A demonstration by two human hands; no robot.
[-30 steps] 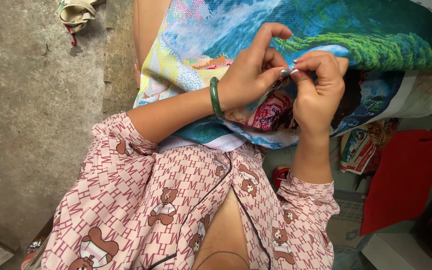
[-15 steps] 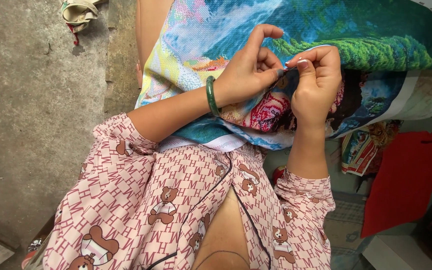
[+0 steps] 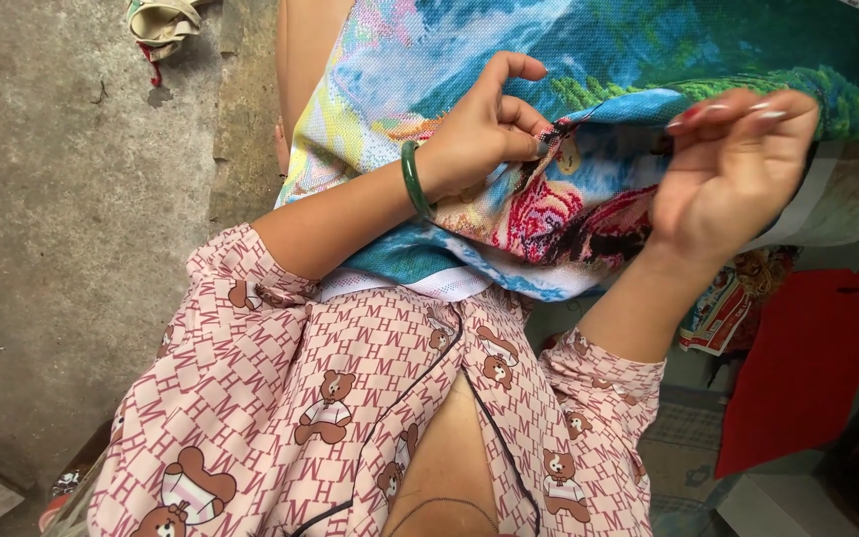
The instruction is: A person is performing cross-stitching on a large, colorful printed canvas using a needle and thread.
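At the upper left of the frame one crumpled beige cloth (image 3: 163,22) with a red string lies on the grey concrete floor (image 3: 52,219). Right of it your lap carries one large needlework cloth (image 3: 420,60), stitched in blues, greens, yellows and pinks, spreading across the whole upper half of the frame.

Your left hand (image 3: 479,134), one green bangle (image 3: 412,179) on its wrist, sits at the upper centre. Its thumb and fingers are pinched together on a fold of the cloth; the forefinger arches free above.

Your right hand (image 3: 733,174), at the upper right, is lifted just off the cloth, with the fingertips brought together as if nipping something fine. Whether a needle or thread sits between them is too small for me to tell.

Your two pink sleeves with a bear pattern (image 3: 280,378) fill the lower middle.

At the right, below the cloth, one colourful printed packet (image 3: 713,313) lies crumpled, its markings unreadable. Beside it, towards the right edge, stands one flat red bag (image 3: 807,358) with a slot handle at its top.
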